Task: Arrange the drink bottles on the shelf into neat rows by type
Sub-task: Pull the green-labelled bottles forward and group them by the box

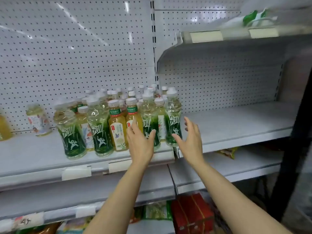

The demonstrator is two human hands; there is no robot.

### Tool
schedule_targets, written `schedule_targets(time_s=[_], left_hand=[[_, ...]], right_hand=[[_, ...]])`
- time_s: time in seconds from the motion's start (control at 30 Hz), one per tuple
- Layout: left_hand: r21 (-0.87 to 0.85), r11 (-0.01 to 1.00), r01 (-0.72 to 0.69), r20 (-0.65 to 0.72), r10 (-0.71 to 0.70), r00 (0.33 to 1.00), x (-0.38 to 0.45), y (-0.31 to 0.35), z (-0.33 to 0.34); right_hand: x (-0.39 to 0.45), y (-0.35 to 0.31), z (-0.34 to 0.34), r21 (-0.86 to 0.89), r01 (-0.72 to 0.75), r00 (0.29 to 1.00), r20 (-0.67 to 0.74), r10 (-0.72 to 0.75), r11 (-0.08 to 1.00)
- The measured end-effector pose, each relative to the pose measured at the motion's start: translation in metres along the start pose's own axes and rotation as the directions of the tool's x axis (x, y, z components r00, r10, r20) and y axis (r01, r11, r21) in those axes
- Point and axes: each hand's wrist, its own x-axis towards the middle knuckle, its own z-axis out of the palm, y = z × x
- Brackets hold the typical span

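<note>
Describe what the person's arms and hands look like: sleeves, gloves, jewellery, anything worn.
Both forearms are bare up to the frame's bottom edge; no sleeve shows. The left hand and right hand wear no gloves, and no rings, watch or bracelet are visible. Fingernails look short; the picture is too blurred to tell about polish.

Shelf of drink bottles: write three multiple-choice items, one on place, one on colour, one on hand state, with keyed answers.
1. Where does the lone pale bottle with a white label stand?
A. left of the cluster
B. right of the cluster
C. on the top shelf

2. What colour are the labels on the tall front bottles?
A. red
B. green
C. blue

3. How are the hands?
A. both open
B. both gripping bottles
C. one holding a cap

Answers: 1 A, it stands apart at left. 2 B, green wraps with white figures. 3 A, the left hand and right hand show spread fingers, nothing gripped.
</note>
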Motion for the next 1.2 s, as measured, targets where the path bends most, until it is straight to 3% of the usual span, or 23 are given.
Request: schedule_targets(time_s=[0.1, 0.33, 0.57, 0.67, 0.83, 1.0, 1.2], left_hand=[[-0.052, 0.996, 0.077, -0.164, -0.084, 0.983, 0.007, 0.005, 0.035], [0.07, 0.995, 0.077, -0.357, -0.047, 0.933, 0.008, -0.001, 0.081], [0.023, 0.993, 0.116, -0.377, -0.099, 0.921, 0.017, 0.006, 0.089], [-0.09, 0.991, 0.099, -0.328, -0.123, 0.937, 0.013, 0.01, 0.085], [-0.111, 0.991, -0.072, -0.42, 0.019, 0.907, 0.005, 0.007, 0.067], [-0.079, 0.986, -0.143, -0.493, 0.086, 0.866, -0.004, 0.013, 0.027], [-0.09, 0.996, 0.013, -0.444, -0.052, 0.894, -0.034, -0.003, -0.042]], right_hand=[[0.022, 0.013, 0.019, 0.029, -0.017, 1.0, 0.002, 0.017, 0.999], [0.035, 0.027, 0.049, 0.156, 0.029, 0.999, -0.02, -0.027, 0.987], [0.041, 0.027, 0.052, 0.219, 0.03, 0.999, -0.024, -0.025, 0.975], [0.04, 0.027, 0.048, 0.297, 0.007, 1.0, -0.004, -0.006, 0.955], [0.028, 0.027, 0.036, 0.353, 0.075, 0.997, -0.036, -0.067, 0.932], [0.014, -0.006, 0.027, 0.444, 0.143, 0.99, -0.082, -0.119, 0.885], [-0.022, -0.064, 0.043, 0.499, 0.152, 0.986, -0.012, -0.169, 0.853]])
